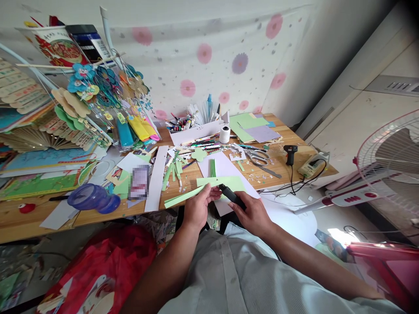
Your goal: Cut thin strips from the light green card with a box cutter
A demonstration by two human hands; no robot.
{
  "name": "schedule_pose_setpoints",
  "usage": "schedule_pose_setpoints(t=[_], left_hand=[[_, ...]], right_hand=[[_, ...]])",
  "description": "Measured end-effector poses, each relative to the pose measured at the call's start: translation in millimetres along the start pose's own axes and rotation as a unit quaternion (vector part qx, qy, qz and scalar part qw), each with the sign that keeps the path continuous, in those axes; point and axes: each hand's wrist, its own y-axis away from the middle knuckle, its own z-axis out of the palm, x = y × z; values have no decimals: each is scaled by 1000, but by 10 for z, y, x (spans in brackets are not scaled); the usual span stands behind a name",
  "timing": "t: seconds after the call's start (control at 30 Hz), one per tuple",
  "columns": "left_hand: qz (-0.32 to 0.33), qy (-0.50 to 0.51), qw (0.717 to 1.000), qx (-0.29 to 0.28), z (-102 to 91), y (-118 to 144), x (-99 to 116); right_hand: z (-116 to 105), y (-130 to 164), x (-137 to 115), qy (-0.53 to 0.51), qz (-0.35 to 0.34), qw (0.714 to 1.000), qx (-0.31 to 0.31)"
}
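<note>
My left hand (pixel 197 206) is closed on a long, folded light green paper strip (pixel 180 197), which sticks out to the left over the table edge. My right hand (pixel 257 214) grips a black hand tool (pixel 233 197); its exact kind does not show. The tool's narrow end meets the strip's right end by my left fingertips. Just beyond my hands, a light green paper piece (pixel 236 181) lies on a pale lilac sheet (pixel 225 162). A small row of narrow green strips (pixel 212 168) rests there too.
Scissors (pixel 259 156), a thread spool (pixel 224 134) and paper scraps lie behind. A blurred phone (pixel 139 183) and blue cup-like object (pixel 93 198) sit left. At right are a glue gun (pixel 290 154), cords and a fan (pixel 389 152). A red bag (pixel 108 261) stands below.
</note>
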Motion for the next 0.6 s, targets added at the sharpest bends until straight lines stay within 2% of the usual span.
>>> schedule_pose_setpoints(t=[0.37,0.6], left_hand=[[-4,-4,1000,7,-12,3,-13],[8,-19,1000,-1,0,-5,-3]], right_hand=[[2,15,58,-38,28,998,33],[-3,12,23,-40,7,999,24]])
